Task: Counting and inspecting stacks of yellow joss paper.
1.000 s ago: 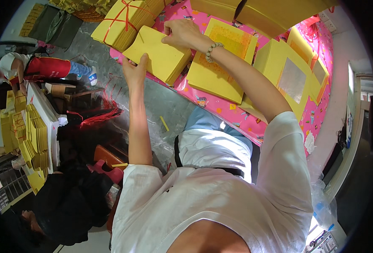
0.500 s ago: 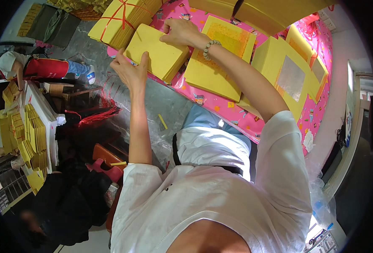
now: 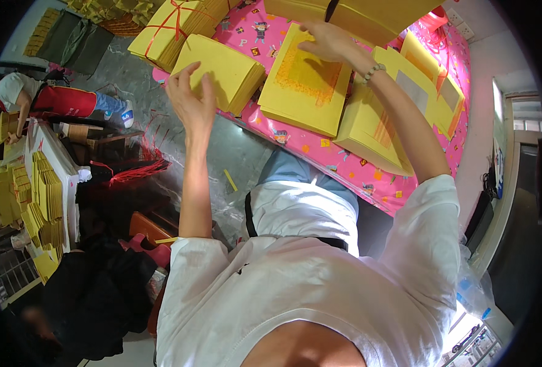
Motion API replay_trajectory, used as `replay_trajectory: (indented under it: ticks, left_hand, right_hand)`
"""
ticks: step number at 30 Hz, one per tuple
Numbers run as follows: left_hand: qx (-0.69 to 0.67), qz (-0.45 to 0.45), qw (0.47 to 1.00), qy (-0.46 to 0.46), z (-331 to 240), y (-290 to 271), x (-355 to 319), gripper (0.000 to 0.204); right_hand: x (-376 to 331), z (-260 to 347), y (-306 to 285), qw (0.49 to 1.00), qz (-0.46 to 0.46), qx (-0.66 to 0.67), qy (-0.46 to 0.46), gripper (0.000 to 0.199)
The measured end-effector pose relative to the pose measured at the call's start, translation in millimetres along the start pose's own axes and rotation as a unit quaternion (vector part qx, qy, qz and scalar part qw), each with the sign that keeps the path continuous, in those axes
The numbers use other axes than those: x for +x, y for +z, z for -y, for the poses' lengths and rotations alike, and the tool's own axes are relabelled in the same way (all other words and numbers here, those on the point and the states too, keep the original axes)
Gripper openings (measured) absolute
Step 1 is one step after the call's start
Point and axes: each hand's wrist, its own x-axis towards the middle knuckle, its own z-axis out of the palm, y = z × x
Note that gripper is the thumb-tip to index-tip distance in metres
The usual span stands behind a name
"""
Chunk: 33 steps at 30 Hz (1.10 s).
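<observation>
Left hand [image 3: 191, 101] up at the near-left corner of the plain yellow paper stack [image 3: 225, 70], fingers spread and loose, thumb side brushing the stack's edge. It clamps on nothing; it looks placed to square that corner. Over to the right, the right hand [image 3: 327, 41] lies flat, fingers together, pressing on the far edge of the gold-printed sheet pile [image 3: 304, 82], a bead bracelet [image 3: 372, 73] on the wrist. Nothing is pinched there either: a palm-down hold, likely to keep the top sheet from sliding.

Both piles sit on the pink patterned table cover [image 3: 344, 168], side by side, close but whether touching is hard to tell. Farther left, a bundle tied with red string [image 3: 170, 30] sits just beyond the plain stack. More yellow piles [image 3: 418, 92] fan off to the right.

Against half a second ago: the right hand has shifted off the plain stack and onto the printed pile, while the left has lifted a little clear of the stack's corner. At far left another person [image 3: 50, 101] sits on the floor among folded yellow paper.
</observation>
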Motion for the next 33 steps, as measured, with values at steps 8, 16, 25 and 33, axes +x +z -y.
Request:
replay_trajectory:
  ticks: [8,16,25,33]
  left_hand:
    - [-0.123,0.212,0.969,0.021,-75,3,-65,0.064]
    - [-0.167,0.282,0.944,-0.039,-71,20,-74,0.081]
    - [-0.167,0.279,0.945,-0.026,-71,20,-78,0.073]
    - [-0.122,0.243,0.959,0.077,-83,7,-64,0.058]
  right_hand:
    - [-15,-45,0,0.983,0.11,0.002,0.144,0.061]
    - [-17,-53,12,0.988,0.084,0.025,0.126,0.059]
    - [-20,-51,17,0.993,0.066,-0.006,0.096,0.055]
    - [-49,-4,-26,0.996,0.01,-0.052,0.067,0.043]
